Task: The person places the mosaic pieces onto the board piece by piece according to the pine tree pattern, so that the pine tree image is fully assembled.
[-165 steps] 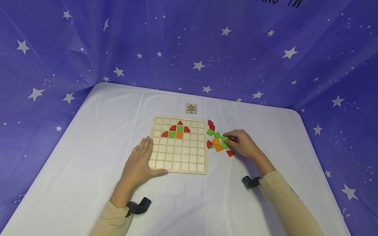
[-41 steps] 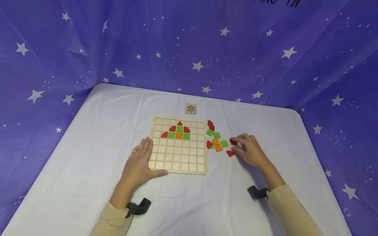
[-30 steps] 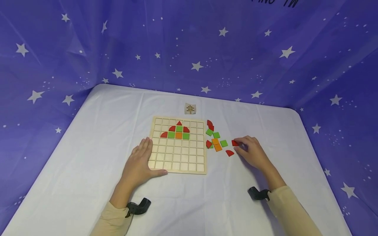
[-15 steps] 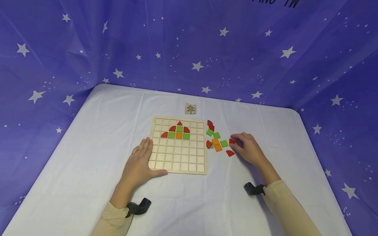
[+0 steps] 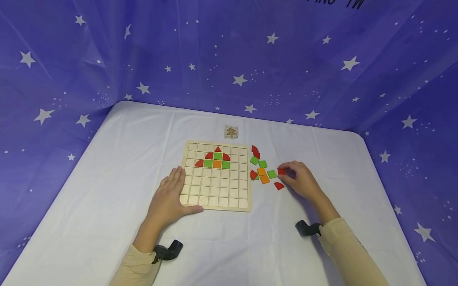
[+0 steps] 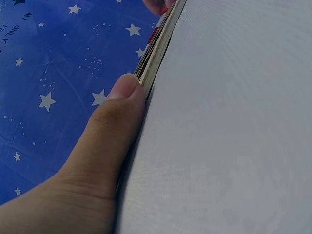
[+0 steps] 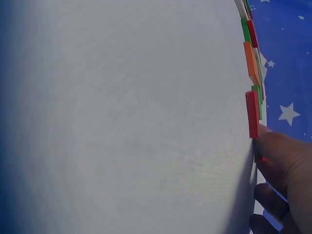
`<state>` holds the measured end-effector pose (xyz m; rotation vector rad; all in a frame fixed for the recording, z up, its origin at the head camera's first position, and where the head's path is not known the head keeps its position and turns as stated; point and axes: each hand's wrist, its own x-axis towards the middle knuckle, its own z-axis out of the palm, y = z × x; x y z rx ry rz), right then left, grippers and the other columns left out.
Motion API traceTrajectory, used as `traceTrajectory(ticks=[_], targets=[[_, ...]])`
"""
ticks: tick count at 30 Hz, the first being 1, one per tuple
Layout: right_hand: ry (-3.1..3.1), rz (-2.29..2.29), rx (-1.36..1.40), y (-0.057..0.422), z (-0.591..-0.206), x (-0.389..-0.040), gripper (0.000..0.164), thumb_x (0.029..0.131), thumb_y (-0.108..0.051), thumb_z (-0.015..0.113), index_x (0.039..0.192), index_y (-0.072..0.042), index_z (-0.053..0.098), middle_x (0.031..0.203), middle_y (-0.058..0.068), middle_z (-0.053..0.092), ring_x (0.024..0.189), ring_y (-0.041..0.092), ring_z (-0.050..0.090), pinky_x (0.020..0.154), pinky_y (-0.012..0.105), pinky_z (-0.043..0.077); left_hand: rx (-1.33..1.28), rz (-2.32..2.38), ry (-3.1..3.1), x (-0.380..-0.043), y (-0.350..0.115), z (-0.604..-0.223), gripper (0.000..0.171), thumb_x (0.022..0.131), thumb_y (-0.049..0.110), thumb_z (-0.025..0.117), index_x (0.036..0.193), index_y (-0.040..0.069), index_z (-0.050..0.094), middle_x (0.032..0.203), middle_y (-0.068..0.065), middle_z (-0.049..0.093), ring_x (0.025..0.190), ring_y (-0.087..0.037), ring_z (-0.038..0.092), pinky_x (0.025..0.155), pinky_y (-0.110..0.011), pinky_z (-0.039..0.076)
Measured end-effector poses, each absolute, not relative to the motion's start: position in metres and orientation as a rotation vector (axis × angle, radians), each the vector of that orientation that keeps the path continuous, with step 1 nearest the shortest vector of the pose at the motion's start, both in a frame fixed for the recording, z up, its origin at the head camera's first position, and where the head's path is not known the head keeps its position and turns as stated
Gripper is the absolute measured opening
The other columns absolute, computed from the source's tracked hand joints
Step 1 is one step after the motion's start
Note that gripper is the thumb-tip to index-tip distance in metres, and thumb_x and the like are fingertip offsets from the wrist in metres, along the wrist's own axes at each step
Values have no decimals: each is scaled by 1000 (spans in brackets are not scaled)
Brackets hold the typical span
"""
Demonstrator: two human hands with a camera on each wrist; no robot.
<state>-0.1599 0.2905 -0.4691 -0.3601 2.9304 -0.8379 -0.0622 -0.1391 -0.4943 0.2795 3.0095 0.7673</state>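
My left hand (image 5: 169,198) rests against the left edge of a wooden grid board (image 5: 215,191), fingers straight and thumb along the front edge. In the left wrist view the thumb (image 6: 122,100) touches the board's side. A red triangle, red quarter-circles, green squares and one orange square (image 5: 217,164) form a stepped shape in the upper cells. Right of the board, my right hand (image 5: 300,179) pinches a small red tile (image 5: 281,171) between thumb and forefinger; the fingers hide part of it. Just below lies a red quarter-circle (image 5: 279,186), and a green square (image 5: 272,174) is to the left.
More loose tiles lie between board and right hand: two orange squares (image 5: 263,175), several green squares (image 5: 262,163) and red pieces (image 5: 255,151). A small card (image 5: 231,131) with a tree pattern sits behind the board. Star-printed purple cloth (image 5: 229,59) surrounds the white table.
A green square now fills the cell right of the orange one. My right hand has gone from the green tiles to the red tile and shifted slightly left with it. My left hand stays put.
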Motion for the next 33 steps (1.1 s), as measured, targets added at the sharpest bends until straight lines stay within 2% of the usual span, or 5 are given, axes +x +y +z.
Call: traceTrajectory(ticks=[6,15,20,26,33], targets=[[2903,-780,-360,291,-469,-161,37,89,-27,75,123,-14,69,115,7,70,107,26,55,96,47,50,280,759,3004,-62,-139,-494,140,60,88,66,158,1,16,167,-15,13,155,-32,12,125,-50,16],[2880,-772,-373,279,-461,-170,36,91,-26,74,122,-9,68,116,9,68,114,29,58,105,51,48,281,764,3008,-61,-139,-494,140,60,85,69,158,0,16,166,-15,14,155,-32,12,125,-50,16],[2867,-808,-428,249,-454,-172,37,92,-30,72,122,-9,67,114,6,67,110,25,59,103,47,50,284,760,3004,-61,-139,-494,140,60,89,64,158,0,16,167,-15,13,155,-32,12,125,-50,16],[2849,-821,-609,205,-451,-174,33,89,-31,75,116,-13,70,104,-1,66,99,18,56,88,37,51,283,761,3008,-62,-139,-495,140,60,90,63,158,1,16,167,-15,13,156,-32,11,125,-50,16],[2850,-758,-763,166,-455,-176,30,90,-33,73,114,-16,72,107,-2,68,102,17,56,91,38,51,279,755,3003,-62,-140,-494,139,62,87,66,158,1,15,167,-14,12,156,-31,10,126,-49,15]])
